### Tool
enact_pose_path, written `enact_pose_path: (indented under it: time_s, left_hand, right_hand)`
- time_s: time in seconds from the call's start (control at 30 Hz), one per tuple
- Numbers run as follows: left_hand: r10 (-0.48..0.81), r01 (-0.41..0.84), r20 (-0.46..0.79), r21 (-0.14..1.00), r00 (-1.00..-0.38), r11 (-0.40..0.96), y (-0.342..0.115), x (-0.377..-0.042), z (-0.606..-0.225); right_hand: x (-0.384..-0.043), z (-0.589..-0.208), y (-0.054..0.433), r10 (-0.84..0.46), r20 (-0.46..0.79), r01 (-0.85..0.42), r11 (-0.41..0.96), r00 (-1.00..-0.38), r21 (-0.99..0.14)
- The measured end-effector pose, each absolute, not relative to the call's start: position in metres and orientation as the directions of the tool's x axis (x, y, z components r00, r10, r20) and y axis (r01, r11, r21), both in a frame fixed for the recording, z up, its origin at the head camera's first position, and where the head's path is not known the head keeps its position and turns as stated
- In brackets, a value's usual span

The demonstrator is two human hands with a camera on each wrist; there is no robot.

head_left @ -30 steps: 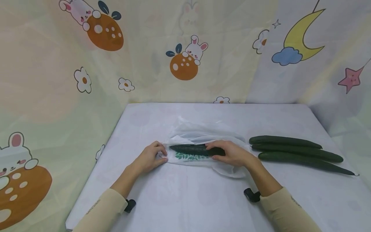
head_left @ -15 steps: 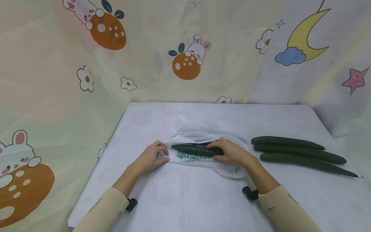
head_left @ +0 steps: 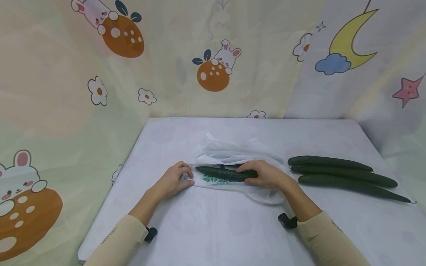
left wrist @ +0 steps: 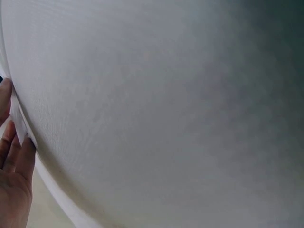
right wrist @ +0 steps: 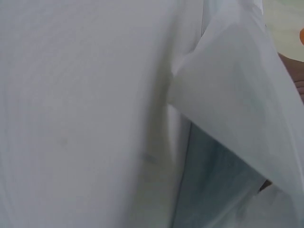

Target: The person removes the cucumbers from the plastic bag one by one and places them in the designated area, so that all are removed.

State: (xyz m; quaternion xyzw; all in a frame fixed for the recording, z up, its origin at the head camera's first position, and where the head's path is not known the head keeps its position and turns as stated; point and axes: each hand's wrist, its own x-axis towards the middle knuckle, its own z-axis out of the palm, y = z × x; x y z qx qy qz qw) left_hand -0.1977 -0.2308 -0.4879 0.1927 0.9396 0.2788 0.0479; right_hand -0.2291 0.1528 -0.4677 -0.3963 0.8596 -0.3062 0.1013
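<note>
A dark green cucumber (head_left: 213, 173) lies across a thin white plastic bag (head_left: 199, 181) with a green leaf print, in the middle of the table in the head view. Curled over the cucumber's right end, my right hand (head_left: 267, 175) grips it with fingers and thumb. My left hand (head_left: 173, 179) pinches the bag's left end, just beyond the cucumber's tip. Only part of the left hand (left wrist: 16, 185) shows at the edge of the left wrist view. Bag plastic (right wrist: 232, 85) covers most of the right hand in the right wrist view.
Three more cucumbers (head_left: 342, 175) lie side by side on the right of the white-covered table (head_left: 206, 225). Crumpled bag plastic (head_left: 229, 149) spreads behind the held cucumber. A printed cloth backdrop (head_left: 173, 81) hangs behind and around the table.
The head view has shifted slightly. In the right hand, the cucumber has shifted a little nearer the person and covers more of the leaf print. The left hand keeps its hold.
</note>
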Motion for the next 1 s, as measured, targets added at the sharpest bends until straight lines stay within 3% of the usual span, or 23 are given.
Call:
enact_pose_path:
  time_s: [0.4,1.0]
  left_hand:
    - [0.394,0.350,0.036,0.538,-0.918,0.767,-0.230,-0.197,-0.486]
    - [0.408,0.369,0.036,0.504,-0.912,0.781,-0.230,-0.198,-0.488]
  right_hand:
    - [-0.225,-0.459,0.160,-0.769,0.195,-0.684,0.384,-0.609,-0.621]
    - [-0.213,-0.431,0.151,-0.754,0.307,-0.648,0.199,-0.580,-0.735]
